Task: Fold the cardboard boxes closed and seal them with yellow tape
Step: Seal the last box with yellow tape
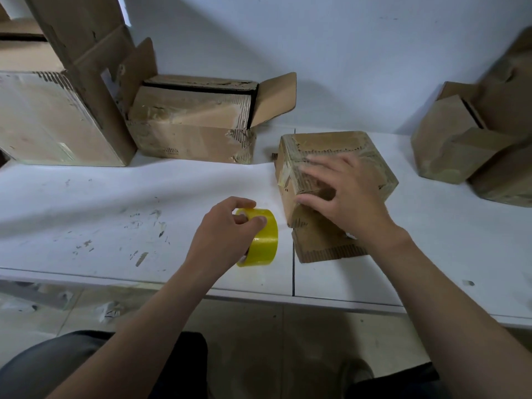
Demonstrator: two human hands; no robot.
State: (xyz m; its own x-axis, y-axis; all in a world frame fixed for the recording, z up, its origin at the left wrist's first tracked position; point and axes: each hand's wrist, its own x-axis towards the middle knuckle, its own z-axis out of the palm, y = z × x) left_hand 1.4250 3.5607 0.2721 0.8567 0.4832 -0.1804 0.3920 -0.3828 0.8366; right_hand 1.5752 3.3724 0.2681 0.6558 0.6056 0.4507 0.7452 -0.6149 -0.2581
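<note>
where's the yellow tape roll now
Centre of the head view, on the table: the left hand grips the tape roll, just left of the box under the right hand.

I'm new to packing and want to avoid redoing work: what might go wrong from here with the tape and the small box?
1. The small box is steadied only by the right hand resting on top, so it may shift once tape is pulled across.
2. Its front flap lies open on the table, so taping now could seal it badly.
3. The left hand grips the yellow tape roll, which stands on edge and may roll away if released.
</note>
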